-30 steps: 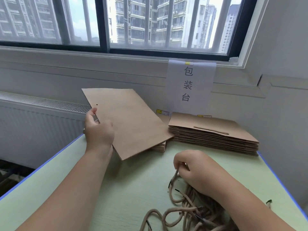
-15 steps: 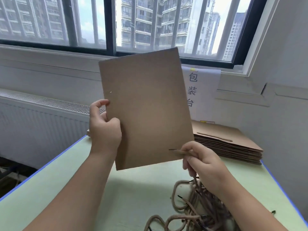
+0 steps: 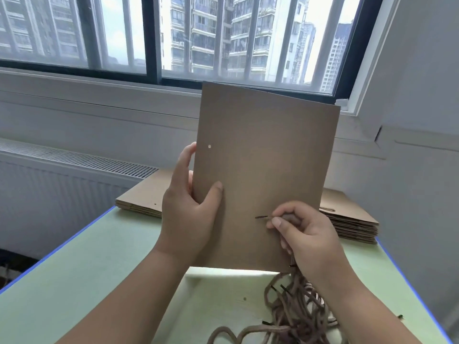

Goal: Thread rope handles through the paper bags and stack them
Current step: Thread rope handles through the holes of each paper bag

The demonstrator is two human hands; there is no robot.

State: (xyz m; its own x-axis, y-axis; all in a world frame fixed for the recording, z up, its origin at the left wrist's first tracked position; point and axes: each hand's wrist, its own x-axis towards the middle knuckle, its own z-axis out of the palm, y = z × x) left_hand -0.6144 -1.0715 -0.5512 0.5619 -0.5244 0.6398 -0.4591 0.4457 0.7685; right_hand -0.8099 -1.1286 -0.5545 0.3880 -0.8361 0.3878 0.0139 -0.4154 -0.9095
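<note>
A flat brown paper bag (image 3: 263,155) stands upright in front of me above the green table (image 3: 99,269). My left hand (image 3: 191,214) grips its left edge, thumb on the front, just below a small punched hole (image 3: 209,146). My right hand (image 3: 303,232) pinches the dark tip of a rope handle (image 3: 263,216) against the bag's lower front. The rope runs down from that hand to a tangled pile of brown rope handles (image 3: 290,311) on the table.
A stack of flat bags (image 3: 144,197) lies at the back left of the table. Another stack of bags (image 3: 352,224), with a rope handle on top, lies at the back right. Behind them are a radiator, wall and window. The table has blue edges.
My left hand lifted the bag from tilted over the table to upright, then shifted it right. My right hand rose from the rope pile with a rope tip and brought it onto the bag's front.
</note>
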